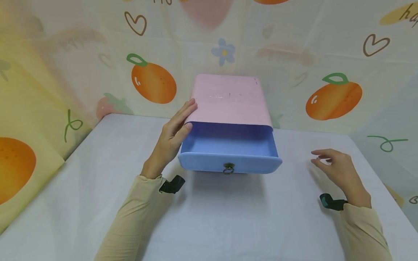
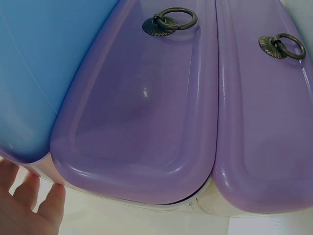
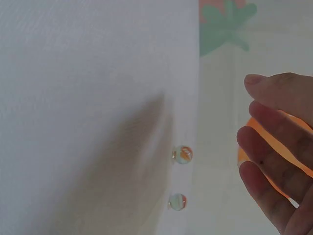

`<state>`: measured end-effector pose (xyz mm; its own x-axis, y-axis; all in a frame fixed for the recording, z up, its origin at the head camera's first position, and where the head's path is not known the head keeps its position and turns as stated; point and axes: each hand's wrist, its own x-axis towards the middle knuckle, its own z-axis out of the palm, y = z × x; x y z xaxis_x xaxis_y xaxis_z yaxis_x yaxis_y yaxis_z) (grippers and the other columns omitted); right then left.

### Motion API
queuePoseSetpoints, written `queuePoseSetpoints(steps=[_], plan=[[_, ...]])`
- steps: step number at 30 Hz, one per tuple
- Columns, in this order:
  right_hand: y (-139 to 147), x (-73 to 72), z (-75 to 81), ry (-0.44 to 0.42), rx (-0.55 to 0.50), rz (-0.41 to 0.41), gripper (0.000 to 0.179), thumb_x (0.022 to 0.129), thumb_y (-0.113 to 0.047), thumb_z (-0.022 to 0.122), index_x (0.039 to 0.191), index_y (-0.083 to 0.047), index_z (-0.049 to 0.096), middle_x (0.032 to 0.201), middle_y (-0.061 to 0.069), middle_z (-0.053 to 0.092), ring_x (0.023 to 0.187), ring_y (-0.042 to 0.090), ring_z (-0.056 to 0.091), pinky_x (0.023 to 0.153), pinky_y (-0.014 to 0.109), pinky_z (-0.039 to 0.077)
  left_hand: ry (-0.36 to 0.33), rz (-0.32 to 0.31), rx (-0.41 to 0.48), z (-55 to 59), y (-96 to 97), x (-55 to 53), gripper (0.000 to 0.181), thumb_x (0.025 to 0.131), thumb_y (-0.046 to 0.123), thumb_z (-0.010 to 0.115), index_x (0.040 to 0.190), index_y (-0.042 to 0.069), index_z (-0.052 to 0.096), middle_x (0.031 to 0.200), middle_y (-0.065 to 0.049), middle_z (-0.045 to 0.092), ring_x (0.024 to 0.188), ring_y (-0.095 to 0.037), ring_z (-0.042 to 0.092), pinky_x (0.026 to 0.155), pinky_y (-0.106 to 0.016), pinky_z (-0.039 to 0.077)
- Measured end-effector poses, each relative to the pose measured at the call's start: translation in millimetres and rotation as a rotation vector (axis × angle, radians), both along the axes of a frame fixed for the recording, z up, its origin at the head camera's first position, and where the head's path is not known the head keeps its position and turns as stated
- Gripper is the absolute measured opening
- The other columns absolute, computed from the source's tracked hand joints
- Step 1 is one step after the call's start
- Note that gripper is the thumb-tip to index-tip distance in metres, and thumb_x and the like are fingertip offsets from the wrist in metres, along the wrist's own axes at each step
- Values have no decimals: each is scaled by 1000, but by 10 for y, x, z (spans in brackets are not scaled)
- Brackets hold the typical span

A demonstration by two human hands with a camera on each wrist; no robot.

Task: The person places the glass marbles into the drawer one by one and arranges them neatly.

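A small pink cabinet (image 1: 228, 98) stands at the middle back of the table in the head view. Its blue top drawer (image 1: 202, 162) is pulled out, with nothing visible inside and a bronze ring pull (image 1: 228, 169) on its front. My left hand (image 1: 169, 139) rests against the cabinet's left side, fingers extended. To the right, apart from the cabinet, my right hand (image 1: 341, 174) hovers over the table with fingers loosely bent and nothing seen between them. Two glass marbles, one with orange swirls (image 3: 183, 154) and another (image 3: 177, 201), lie near the table's edge in the right wrist view.
Two closed purple drawers (image 2: 137, 117) with ring pulls show below the blue one in the left wrist view. A white cloth (image 1: 222, 224) covers the table. Behind it hangs a fruit-patterned curtain (image 1: 281, 32), with a yellow side panel (image 1: 29, 119) at the left.
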<state>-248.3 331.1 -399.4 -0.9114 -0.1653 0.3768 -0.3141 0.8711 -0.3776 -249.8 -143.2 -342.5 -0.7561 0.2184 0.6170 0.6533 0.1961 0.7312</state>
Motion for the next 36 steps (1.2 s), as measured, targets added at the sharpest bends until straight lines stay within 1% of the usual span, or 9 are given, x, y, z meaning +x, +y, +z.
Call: queuePoseSetpoints(steps=[6, 8, 10, 12, 15, 16, 21, 28, 36], plan=[[49, -17, -54, -29, 10, -13, 28, 82, -3, 75, 109, 3, 72, 103, 28, 71, 87, 41, 67, 67, 2, 37, -1, 0, 4, 0, -1, 4, 49, 100, 10, 45, 149, 10, 46, 160, 3, 37, 152, -8, 25, 125, -27, 21], [61, -24, -68, -29, 14, -13, 28, 82, -3, 75, 109, 4, 72, 103, 28, 71, 87, 41, 67, 67, 4, 40, -1, 1, 5, 2, 1, 4, 49, 99, 10, 45, 149, 10, 46, 160, 2, 37, 151, -7, 25, 125, -28, 21], [69, -27, -79, -31, 17, -16, 28, 82, -4, 75, 109, 4, 72, 103, 29, 71, 87, 41, 67, 67, 13, 50, 1, 1, 6, 2, 0, 4, 49, 99, 11, 45, 149, 10, 46, 160, 2, 37, 151, -7, 25, 125, -28, 22], [75, -28, -91, -45, 17, -22, 29, 82, -4, 75, 110, 5, 71, 104, 30, 70, 88, 42, 67, 71, 29, 57, 1, 1, 7, 1, 1, 2, 49, 99, 10, 45, 148, 9, 46, 160, 2, 37, 151, -7, 26, 125, -28, 22], [85, -31, -112, -72, 15, -30, 31, 84, -6, 73, 112, 5, 70, 106, 31, 69, 89, 44, 67, 76, 52, 55, -1, 1, 7, -1, 0, 2, 50, 99, 10, 44, 148, 10, 46, 160, 2, 37, 151, -7, 25, 125, -28, 22], [90, -33, -119, -82, 15, -30, 31, 85, -7, 73, 113, 6, 69, 106, 32, 69, 89, 44, 67, 77, 55, 55, -2, 2, 8, -2, 1, 1, 50, 99, 10, 44, 148, 9, 46, 160, 2, 37, 151, -7, 25, 125, -28, 21], [112, -37, -137, -169, 9, -36, 37, 90, -13, 69, 120, 8, 65, 112, 35, 66, 94, 50, 64, 82, 62, 53, 1, -2, 10, -4, 2, -1, 49, 99, 9, 45, 148, 9, 46, 160, 1, 37, 152, -10, 25, 125, -29, 21], [130, -45, -129, -333, 29, -89, 45, 96, -23, 62, 130, 7, 58, 129, 37, 55, 109, 54, 55, 87, 66, 50, 2, -4, 11, 2, 5, -7, 49, 99, 9, 45, 148, 9, 47, 160, 1, 37, 151, -8, 26, 125, -28, 21], [164, -50, -139, -415, 38, -102, 54, 97, -29, 61, 136, 7, 51, 136, 38, 46, 116, 56, 50, 90, 68, 49, 10, -1, 13, -6, 2, -3, 48, 100, 11, 44, 148, 9, 47, 160, 2, 38, 152, -10, 26, 125, -27, 22]])
